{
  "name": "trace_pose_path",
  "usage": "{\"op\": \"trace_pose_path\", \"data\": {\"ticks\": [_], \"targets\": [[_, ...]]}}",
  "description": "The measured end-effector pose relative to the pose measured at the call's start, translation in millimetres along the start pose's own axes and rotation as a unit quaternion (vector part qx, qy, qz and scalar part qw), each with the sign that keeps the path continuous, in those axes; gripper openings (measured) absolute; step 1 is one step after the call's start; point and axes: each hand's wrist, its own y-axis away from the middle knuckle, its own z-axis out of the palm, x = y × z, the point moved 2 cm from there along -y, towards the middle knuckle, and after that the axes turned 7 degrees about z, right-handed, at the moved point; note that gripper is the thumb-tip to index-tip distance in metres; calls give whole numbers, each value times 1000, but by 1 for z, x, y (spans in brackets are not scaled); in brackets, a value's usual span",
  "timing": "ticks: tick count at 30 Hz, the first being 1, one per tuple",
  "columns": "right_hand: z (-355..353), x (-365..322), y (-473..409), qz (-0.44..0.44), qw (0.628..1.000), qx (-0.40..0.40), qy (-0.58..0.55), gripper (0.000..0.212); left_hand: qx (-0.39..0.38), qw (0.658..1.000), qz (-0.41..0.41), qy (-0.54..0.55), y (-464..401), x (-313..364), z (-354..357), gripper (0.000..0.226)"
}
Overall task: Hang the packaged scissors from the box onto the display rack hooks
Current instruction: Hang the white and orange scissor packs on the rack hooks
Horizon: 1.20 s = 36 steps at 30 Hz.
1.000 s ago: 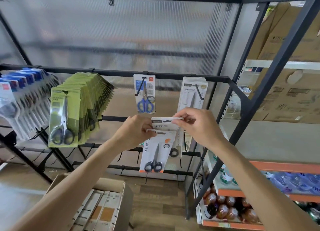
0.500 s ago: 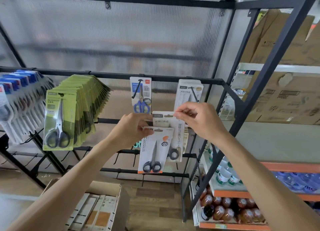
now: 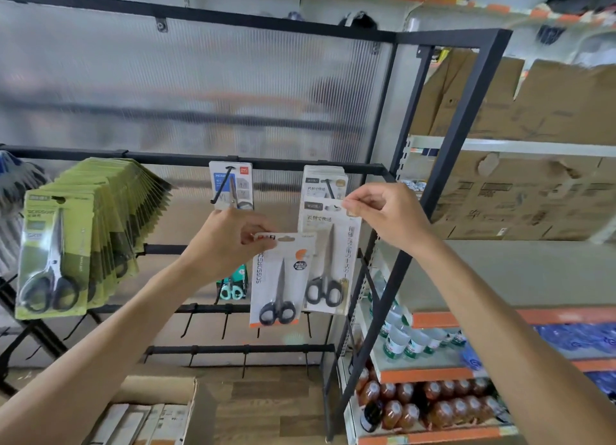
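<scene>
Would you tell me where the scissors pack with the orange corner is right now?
In the head view it hangs centre frame, pinched at its top by the left hand, the orange-corner pack overlapping the white pack that the right hand holds beside it.

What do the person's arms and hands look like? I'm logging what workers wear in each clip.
Both forearms are bare along all that shows, with no sleeve in view. The left hand and right hand wear no gloves. No watch, bracelet or ring is visible on either.
</scene>
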Motion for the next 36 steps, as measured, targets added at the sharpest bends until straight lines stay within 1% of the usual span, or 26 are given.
{"op": "trace_pose_path", "data": {"ticks": [3,5,7,10,14,16,18,21,23,24,25,26,27,28,29,31,33,34,36], "targets": [[1,6,-3,13,1000,-8,1,12,-8,1000,5,-5,-1,1,3,12],[3,17,-12,34,999,-8,23,13,-17,1000,5,-4,-2,1,3,10],[8,29,-25,68,997,-2,47,16,-26,1000,5,-3,-2,4,4,14],[18,39,-49,115,993,-4,39,18,-30,999,7,7,-2,8,5,16],[31,41,-88,145,987,-5,63,18,-38,999,15,7,-12,13,6,22],[37,45,-107,158,982,9,99,15,-34,999,11,8,-18,16,6,25],[43,50,-121,151,978,34,140,12,-25,1000,13,5,-21,18,5,26],[49,52,-132,122,966,68,217,16,-15,1000,21,-6,-19,18,3,19],[52,47,-131,82,945,84,305,17,-11,1000,17,-13,-14,14,2,17],[50,41,-128,63,931,89,349,13,-7,1000,16,-18,-12,11,1,17],[46,33,-122,42,923,97,370,9,-3,1000,16,-26,-9,8,0,17],[43,22,-112,15,927,106,359,9,0,999,18,-32,-6,5,-1,18],[40,8,-97,-8,943,105,316,15,3,999,22,-37,-5,2,-2,18],[39,-5,-78,-31,964,87,251,20,4,999,23,-40,-4,-1,-3,17],[39,-19,-53,-55,980,56,184,24,6,999,22,-41,-3,-3,-3,15],[41,-33,-2,-75,993,-10,90,27,13,999,17,-38,-3,-5,-1,12],[46,-26,33,-48,997,-55,35,28,19,999,11,-23,-4,-3,3,12],[48,-19,43,-25,998,-62,12,28,17,1000,10,-17,-5,-1,5,12],[48,-5,52,7,999,-48,-23,25,4,1000,21,-15,-9,6,11,12]]}}
